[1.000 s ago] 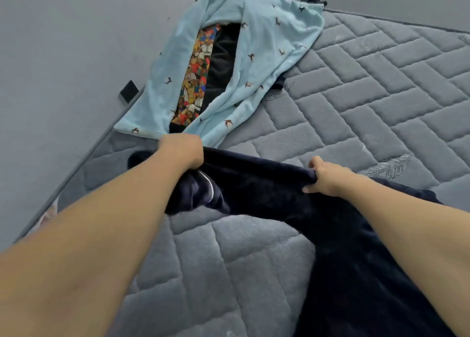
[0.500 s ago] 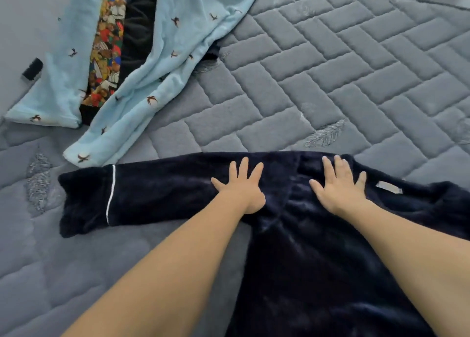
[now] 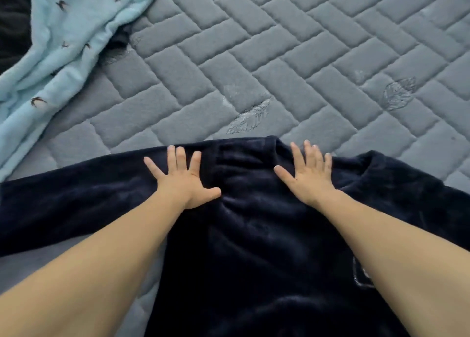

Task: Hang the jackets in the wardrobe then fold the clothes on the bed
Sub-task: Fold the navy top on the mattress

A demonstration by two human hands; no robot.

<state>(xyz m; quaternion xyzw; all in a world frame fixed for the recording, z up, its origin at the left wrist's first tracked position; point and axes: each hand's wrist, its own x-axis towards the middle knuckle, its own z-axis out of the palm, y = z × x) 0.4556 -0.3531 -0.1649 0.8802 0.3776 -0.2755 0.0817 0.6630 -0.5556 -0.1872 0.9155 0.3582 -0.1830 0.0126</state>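
Observation:
A dark navy fleece garment (image 3: 254, 247) lies spread flat on the grey quilted mattress (image 3: 292, 64), one sleeve stretched out to the left. Both my hands press flat on its upper part, fingers straight and spread. My left hand (image 3: 181, 180) rests near the left shoulder and my right hand (image 3: 309, 176) near the collar on the right. A light blue fleece garment with small bird prints (image 3: 58, 47) lies crumpled at the upper left of the bed.
A black piece of clothing (image 3: 12, 26) shows at the top left corner beside the blue one. The quilted mattress stretches bare across the upper right, with embroidered leaf marks (image 3: 248, 118) just beyond the navy garment.
A second ago both hands gripped the navy garment's edge; they then let go and laid it flat. Since half a second ago the hands stay pressed on it, and the view has moved closer.

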